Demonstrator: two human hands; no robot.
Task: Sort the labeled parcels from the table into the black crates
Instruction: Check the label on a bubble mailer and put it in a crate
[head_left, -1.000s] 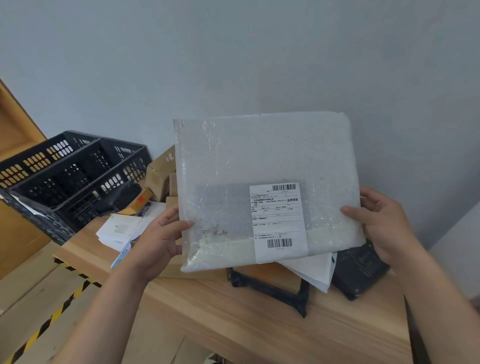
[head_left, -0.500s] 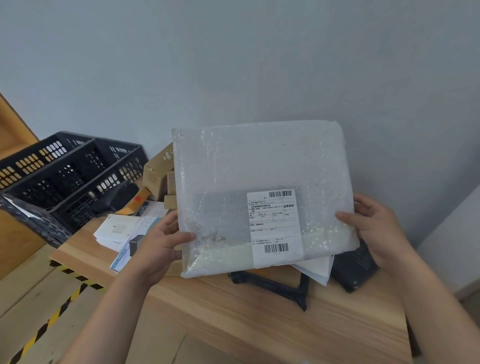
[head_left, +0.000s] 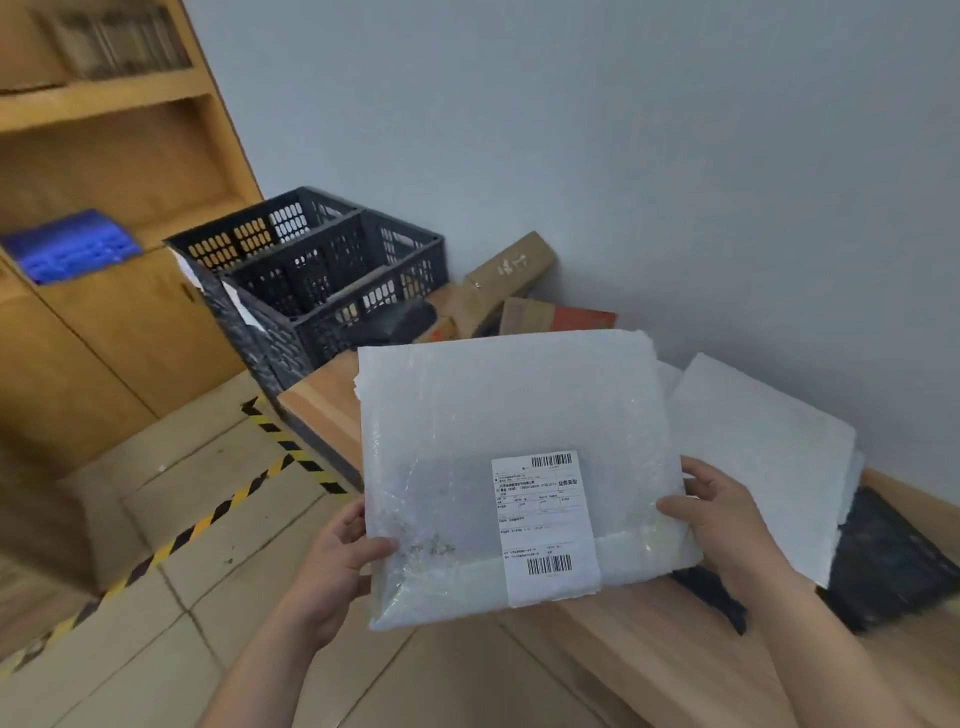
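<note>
Parcel (head_left: 514, 441), white bubble-wrap with barcode label, gripped by left hand (head_left: 337, 566) and right hand (head_left: 722, 519).

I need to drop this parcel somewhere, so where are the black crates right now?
In the head view the black crates sit upper left of the held parcel, at the table's far left end, beside the cardboard boxes.

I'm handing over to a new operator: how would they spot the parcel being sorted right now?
Start at the wooden table against the grey wall. Above its near edge, the left hand and right hand hold up a flat bubble-wrap parcel. Unlike the plain white parcel lying behind it, it carries a white barcode label.
</note>
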